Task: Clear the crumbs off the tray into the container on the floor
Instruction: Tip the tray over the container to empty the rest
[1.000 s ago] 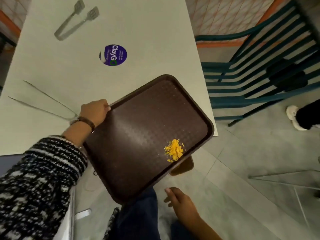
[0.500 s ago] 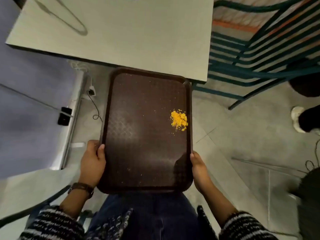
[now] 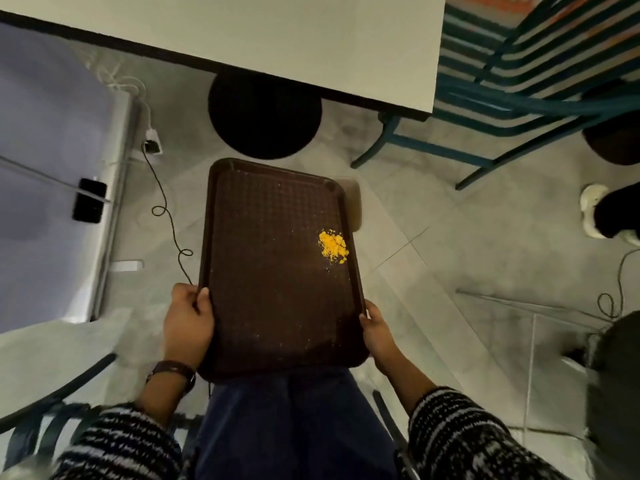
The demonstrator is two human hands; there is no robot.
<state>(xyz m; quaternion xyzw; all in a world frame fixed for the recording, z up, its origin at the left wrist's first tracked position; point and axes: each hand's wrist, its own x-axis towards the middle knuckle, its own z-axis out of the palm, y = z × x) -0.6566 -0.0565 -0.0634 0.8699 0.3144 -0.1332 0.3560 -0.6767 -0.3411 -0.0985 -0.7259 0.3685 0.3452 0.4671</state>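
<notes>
I hold a dark brown tray (image 3: 273, 258) lengthwise over my lap and the floor. My left hand (image 3: 187, 320) grips its left rim near the close corner, thumb on top. My right hand (image 3: 375, 329) grips the right rim opposite. A small heap of yellow crumbs (image 3: 332, 245) lies by the tray's right edge, with fine specks scattered across the surface. A brownish container (image 3: 355, 206) on the floor shows only as a sliver past the tray's far right corner; the tray hides the rest.
The white table's (image 3: 311, 36) edge is ahead, its round black base (image 3: 265, 116) on the floor beyond the tray. Teal chairs (image 3: 519, 91) stand at the right, a person's white shoe (image 3: 592, 213) beyond. A cable (image 3: 169, 216) trails on the floor left.
The tray came off the table, turned lengthwise and dropped lower in front of me. My right hand rose from my lap and took the right rim; my left shifted to the near corner.
</notes>
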